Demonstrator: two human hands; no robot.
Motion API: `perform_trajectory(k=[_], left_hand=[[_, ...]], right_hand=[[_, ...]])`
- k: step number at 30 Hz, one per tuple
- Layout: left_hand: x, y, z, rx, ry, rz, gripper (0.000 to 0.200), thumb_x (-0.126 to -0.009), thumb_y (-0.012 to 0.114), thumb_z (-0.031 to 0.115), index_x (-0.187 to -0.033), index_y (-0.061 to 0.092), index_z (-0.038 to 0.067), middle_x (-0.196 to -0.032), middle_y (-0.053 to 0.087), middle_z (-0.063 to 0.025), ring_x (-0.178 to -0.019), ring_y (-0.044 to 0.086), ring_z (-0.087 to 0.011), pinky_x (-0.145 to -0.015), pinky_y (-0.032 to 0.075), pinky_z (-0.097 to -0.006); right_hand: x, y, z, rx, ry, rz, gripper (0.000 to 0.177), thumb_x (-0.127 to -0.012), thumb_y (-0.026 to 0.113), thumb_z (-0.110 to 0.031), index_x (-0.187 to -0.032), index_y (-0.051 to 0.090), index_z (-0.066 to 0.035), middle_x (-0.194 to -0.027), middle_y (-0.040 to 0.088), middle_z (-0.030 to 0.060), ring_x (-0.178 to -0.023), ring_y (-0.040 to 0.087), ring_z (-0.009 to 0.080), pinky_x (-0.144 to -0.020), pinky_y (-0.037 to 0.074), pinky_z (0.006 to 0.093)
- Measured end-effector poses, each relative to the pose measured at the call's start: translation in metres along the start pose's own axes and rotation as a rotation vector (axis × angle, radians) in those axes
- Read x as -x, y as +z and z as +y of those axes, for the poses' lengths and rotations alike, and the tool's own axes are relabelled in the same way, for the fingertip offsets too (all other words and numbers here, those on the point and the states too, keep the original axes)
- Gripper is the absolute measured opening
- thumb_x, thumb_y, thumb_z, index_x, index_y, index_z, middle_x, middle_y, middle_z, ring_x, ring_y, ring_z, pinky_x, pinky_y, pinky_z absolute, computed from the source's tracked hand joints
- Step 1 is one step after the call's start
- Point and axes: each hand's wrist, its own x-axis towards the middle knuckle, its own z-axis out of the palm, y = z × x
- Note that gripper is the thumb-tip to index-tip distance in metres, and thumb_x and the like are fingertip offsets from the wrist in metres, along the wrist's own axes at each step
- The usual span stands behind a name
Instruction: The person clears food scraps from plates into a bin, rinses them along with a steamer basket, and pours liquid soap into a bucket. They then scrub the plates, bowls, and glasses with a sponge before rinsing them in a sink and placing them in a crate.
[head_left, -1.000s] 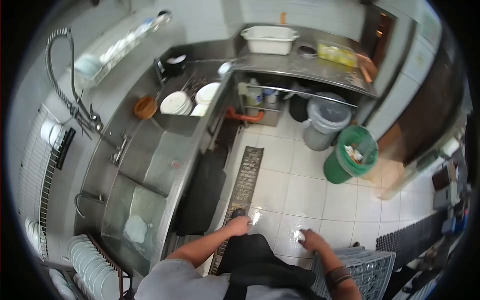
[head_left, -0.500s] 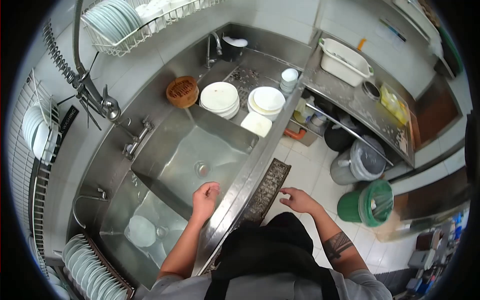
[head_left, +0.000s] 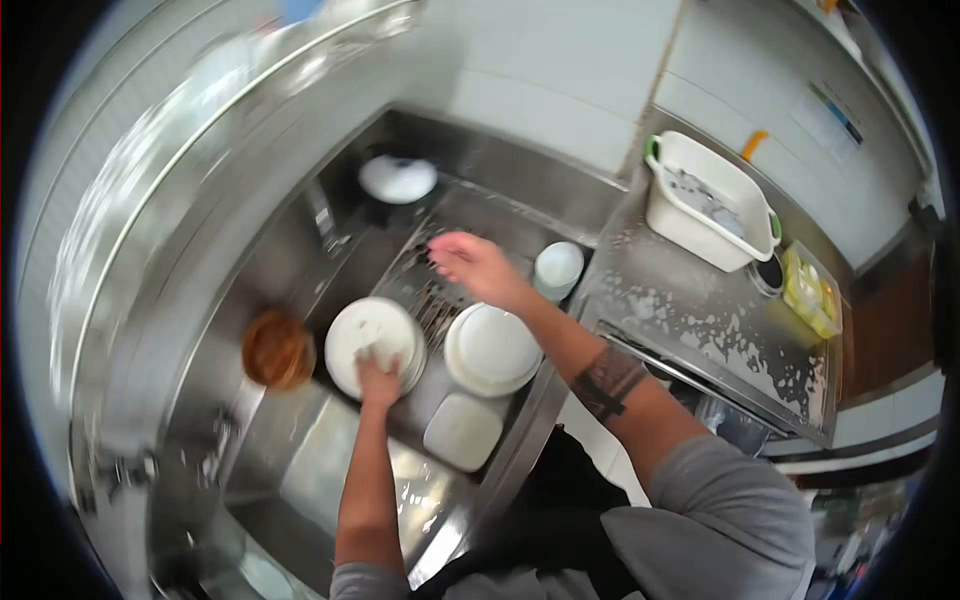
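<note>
A stack of white plates [head_left: 362, 325] stands on the steel drainboard behind the sink. My left hand [head_left: 378, 380] reaches onto its near edge, fingers spread over the top plate and slightly blurred. My right hand [head_left: 478, 268] hovers above the drainboard just behind the plates, fingers loosely extended, with nothing visible in it. To the right of the stack sits a second pile of white plates [head_left: 498, 345]. In front of that pile lies a squarish white dish [head_left: 463, 432]. Small white bowls [head_left: 558, 268] are stacked near the counter corner.
A brown woven basket [head_left: 275, 350] rests at the left by the sink basin [head_left: 330, 455]. Behind is a dark container with a white bowl [head_left: 398, 180] on top. The right counter holds a white tub [head_left: 705, 205] and a yellow package [head_left: 808, 290]. A rack [head_left: 215, 120] hangs upper left, blurred.
The view has shifted toward the drainboard. My left hand has gone from over the sink's front edge onto the plate stack. My right hand has moved from beside my body to above the drainboard.
</note>
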Motion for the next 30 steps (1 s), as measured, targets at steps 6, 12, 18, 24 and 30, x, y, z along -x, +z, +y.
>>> perform_trajectory(k=[6, 12, 18, 24, 30], left_hand=[[-0.110, 0.036, 0.084, 0.100, -0.472, 0.041, 0.096, -0.105, 0.046, 0.061, -0.158, 0.022, -0.015, -0.167, 0.020, -0.0350, -0.159, 0.015, -0.0440, -0.130, 0.010, -0.0468], [-0.062, 0.013, 0.124, 0.216, -0.085, -0.209, 0.086, -0.096, 0.071, 0.034, -0.160, 0.030, -0.006, -0.160, 0.037, -0.0328, -0.152, 0.033, -0.0440, -0.125, 0.028, -0.0456], [0.037, 0.003, 0.039, -0.391, -0.053, -0.056, 0.052, -0.104, 0.055, 0.041, -0.139, 0.063, 0.004, -0.149, 0.058, -0.0189, -0.144, 0.047, -0.0379, -0.122, 0.028, -0.0581], [0.041, 0.022, 0.041, 0.073, -0.659, 0.695, 0.077, -0.084, 0.081, 0.022, -0.142, 0.041, -0.009, -0.149, 0.043, -0.0340, -0.135, 0.045, -0.0479, -0.116, 0.038, -0.0522], [0.029, 0.030, 0.032, 1.507, -1.185, 0.140, 0.052, -0.098, 0.063, 0.045, -0.110, 0.053, -0.005, -0.101, 0.066, -0.0219, -0.087, 0.070, -0.0334, -0.077, 0.060, -0.0551]], right_hand=[[-0.036, -0.136, -0.017, 0.469, 0.061, 0.046, 0.015, -0.100, 0.065, -0.014, -0.111, 0.071, -0.006, -0.095, 0.070, 0.0079, -0.087, 0.066, 0.0151, -0.082, 0.054, 0.0304], [0.059, -0.413, -0.045, 1.239, -0.114, 0.994, 0.013, -0.096, 0.061, -0.010, -0.107, 0.064, -0.004, -0.097, 0.065, 0.0152, -0.088, 0.064, 0.0284, -0.081, 0.051, 0.0403], [0.145, -0.740, 0.047, 1.738, 0.806, 0.381, 0.077, -0.088, 0.068, -0.047, -0.149, 0.051, -0.003, -0.142, 0.059, 0.0287, -0.137, 0.053, 0.0449, -0.112, 0.045, 0.0527], [0.128, -0.714, 0.008, 1.735, 0.957, 0.521, 0.067, -0.096, 0.055, -0.054, -0.136, 0.062, 0.000, -0.130, 0.066, 0.0312, -0.125, 0.061, 0.0459, -0.105, 0.047, 0.0543], [0.121, -0.503, -0.092, 1.496, -0.060, 0.664, 0.047, -0.097, 0.066, -0.029, -0.134, 0.058, 0.000, -0.124, 0.067, 0.0200, -0.113, 0.064, 0.0349, -0.097, 0.050, 0.0425]])
